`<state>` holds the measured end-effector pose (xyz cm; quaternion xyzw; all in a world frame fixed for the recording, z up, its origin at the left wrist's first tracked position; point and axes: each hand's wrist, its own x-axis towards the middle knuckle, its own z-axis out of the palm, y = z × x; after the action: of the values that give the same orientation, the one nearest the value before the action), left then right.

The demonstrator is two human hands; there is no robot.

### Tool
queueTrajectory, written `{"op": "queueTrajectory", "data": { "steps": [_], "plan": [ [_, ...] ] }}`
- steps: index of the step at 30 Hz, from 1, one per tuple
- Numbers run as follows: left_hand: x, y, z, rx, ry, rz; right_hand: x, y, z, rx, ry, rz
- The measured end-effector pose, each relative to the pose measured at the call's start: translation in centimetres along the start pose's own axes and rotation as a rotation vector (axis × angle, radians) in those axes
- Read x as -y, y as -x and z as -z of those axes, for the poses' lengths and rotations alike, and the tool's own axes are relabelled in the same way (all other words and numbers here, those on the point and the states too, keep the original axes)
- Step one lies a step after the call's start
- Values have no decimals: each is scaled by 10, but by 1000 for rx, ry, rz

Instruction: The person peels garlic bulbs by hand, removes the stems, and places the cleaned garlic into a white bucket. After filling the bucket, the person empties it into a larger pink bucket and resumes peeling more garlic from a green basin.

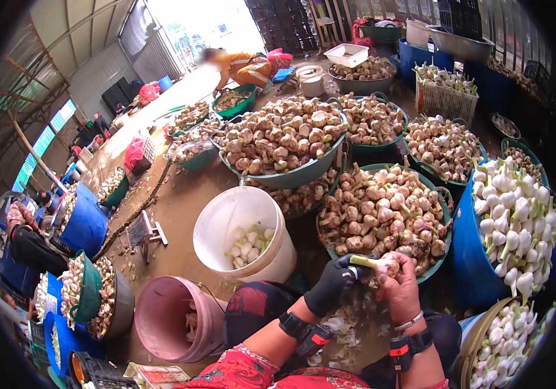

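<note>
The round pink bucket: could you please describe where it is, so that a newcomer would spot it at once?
Find the large green basin heaped with brownish garlic, then the round white bucket just below it in the picture. The round pink bucket is next, to the lower left. Its pink wall sets it apart from that white neighbour.

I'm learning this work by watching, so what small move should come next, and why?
Probably the right hand should strip outer skin off the garlic bulb while the gloved left hand steadies it: papery scraps lie below, and the white bucket holds whiter bulbs.
</note>
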<state>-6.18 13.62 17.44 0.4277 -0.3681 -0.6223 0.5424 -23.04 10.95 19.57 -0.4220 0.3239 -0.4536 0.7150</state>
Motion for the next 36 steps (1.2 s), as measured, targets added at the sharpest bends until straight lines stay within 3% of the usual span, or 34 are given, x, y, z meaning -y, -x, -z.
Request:
{"op": "queueTrajectory", "data": {
  "steps": [1,4,6,8,10,13,15,19,21,24,25,33,35,36],
  "plan": [
    [-6,3,-3,20,3,1,1,-1,4,5,21,-72],
    [-15,8,-3,39,-124,-36,-10,-4,10,39,23,-26],
    [-20,9,-3,69,-43,5,-12,-5,10,40,29,23],
    [-32,12,-7,63,-204,-19,-11,-3,10,52,-47,-43],
    [-38,13,-9,91,-129,23,-9,0,11,67,-67,-53],
    [-33,9,-6,95,-269,-23,-5,4,16,148,-240,-346],
    [-32,4,-5,77,-865,-328,-3,6,20,191,-239,-325],
    [-39,7,-18,90,-647,-351,-8,3,26,268,-342,-346],
    [-42,9,-15,84,-39,76,-8,2,25,300,-399,-360],
    [-50,16,-20,70,-4,-20,5,7,13,304,-395,-294],
    [-48,16,-19,56,-180,-119,10,7,8,279,-340,-300],
    [-34,15,-5,19,-285,-30,-2,5,17,385,-412,-247],
    [-31,13,-5,86,-724,-421,-2,4,20,402,-412,-248],
    [-29,12,-3,90,-723,-418,-4,4,21,428,-416,-255]
  ]
}}
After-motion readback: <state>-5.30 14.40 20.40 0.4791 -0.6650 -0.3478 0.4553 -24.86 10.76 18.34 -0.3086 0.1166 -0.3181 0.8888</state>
